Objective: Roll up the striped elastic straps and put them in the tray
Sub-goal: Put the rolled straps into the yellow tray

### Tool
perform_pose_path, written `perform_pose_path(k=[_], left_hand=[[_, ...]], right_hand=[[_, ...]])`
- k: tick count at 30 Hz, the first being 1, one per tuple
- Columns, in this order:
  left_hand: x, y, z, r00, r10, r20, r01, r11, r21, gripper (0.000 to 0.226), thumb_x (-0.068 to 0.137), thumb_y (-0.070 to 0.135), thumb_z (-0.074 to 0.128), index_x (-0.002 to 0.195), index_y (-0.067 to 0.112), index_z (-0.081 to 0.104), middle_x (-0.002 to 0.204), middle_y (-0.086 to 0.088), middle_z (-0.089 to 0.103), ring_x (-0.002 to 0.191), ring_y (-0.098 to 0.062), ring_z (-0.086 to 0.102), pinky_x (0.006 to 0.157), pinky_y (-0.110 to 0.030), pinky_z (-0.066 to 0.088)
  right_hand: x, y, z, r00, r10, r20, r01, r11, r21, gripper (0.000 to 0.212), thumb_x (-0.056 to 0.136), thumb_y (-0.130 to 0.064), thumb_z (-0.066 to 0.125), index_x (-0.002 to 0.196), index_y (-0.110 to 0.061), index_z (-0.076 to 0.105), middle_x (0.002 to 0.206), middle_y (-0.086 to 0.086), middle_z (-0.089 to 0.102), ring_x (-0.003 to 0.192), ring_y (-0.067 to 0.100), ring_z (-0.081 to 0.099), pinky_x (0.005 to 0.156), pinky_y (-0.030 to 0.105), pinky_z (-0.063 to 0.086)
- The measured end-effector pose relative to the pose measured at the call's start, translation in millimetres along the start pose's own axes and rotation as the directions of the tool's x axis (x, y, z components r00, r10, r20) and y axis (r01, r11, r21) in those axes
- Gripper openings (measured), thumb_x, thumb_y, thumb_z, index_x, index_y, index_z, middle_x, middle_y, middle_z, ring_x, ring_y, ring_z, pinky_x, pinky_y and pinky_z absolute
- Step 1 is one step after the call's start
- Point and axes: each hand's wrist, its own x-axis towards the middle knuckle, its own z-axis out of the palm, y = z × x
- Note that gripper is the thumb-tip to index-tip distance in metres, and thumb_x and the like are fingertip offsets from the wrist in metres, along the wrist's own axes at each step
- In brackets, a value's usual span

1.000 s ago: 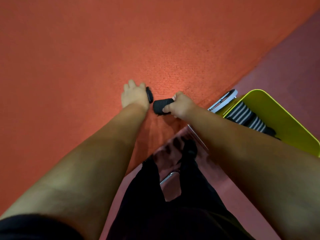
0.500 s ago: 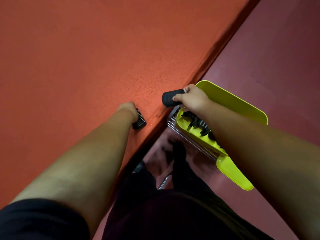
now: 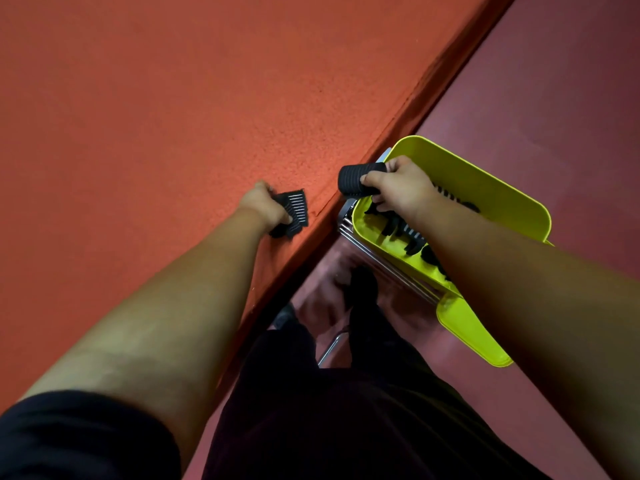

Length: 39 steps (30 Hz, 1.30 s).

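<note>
The right hand [image 3: 398, 183] has brought its gripped roll [image 3: 353, 178] over the part-filled tray [image 3: 512, 209]; the left hand [image 3: 263, 206] grips another strap [image 3: 294, 211].

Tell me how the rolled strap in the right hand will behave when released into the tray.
Probably light and soft: the right hand holds the rolled strap in its fingers alone. It is a cylinder, so it may roll on the tray floor. No fastening shows, so the elastic might uncoil somewhat.
</note>
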Motion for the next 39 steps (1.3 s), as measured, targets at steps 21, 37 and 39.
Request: perform_pose_path(k=[21, 37, 39], left_hand=[[-72, 169, -7, 0.878, 0.381, 0.291, -0.106, 0.746, -0.657, 0.028, 0.100, 0.000, 0.064, 0.121, 0.017, 0.058, 0.101, -0.008, 0.066, 0.060, -0.009, 0.066, 0.059, -0.027, 0.064], [-100, 199, 75, 0.807, 0.442, 0.393, -0.302, 0.879, -0.368, 0.027, 0.103, 0.013, 0.068, 0.101, 0.024, 0.043, 0.105, -0.017, 0.067, 0.063, -0.023, 0.073, 0.052, -0.032, 0.064], [-97, 195, 83, 0.793, 0.467, 0.392, -0.384, 0.882, -0.273, 0.022, 0.104, 0.014, 0.065, 0.102, 0.026, 0.047, 0.101, -0.015, 0.067, 0.056, -0.023, 0.071, 0.047, -0.034, 0.061]], right_hand=[[-20, -26, -91, 0.989, 0.005, -0.149, -0.001, 1.000, 0.030, 0.018, 0.080, -0.037, 0.073, 0.091, -0.026, 0.063, 0.089, 0.004, 0.069, 0.075, 0.021, 0.067, 0.065, 0.041, 0.065], [-49, 36, -138, 0.990, 0.122, -0.069, -0.121, 0.992, 0.023, 0.020, 0.093, -0.017, 0.070, 0.108, -0.030, 0.071, 0.079, -0.005, 0.061, 0.062, 0.011, 0.056, 0.053, 0.022, 0.052], [-48, 47, -134, 0.989, 0.138, -0.053, -0.139, 0.990, -0.004, 0.021, 0.091, -0.018, 0.073, 0.107, -0.031, 0.073, 0.080, -0.005, 0.062, 0.067, 0.013, 0.058, 0.063, 0.029, 0.056]])
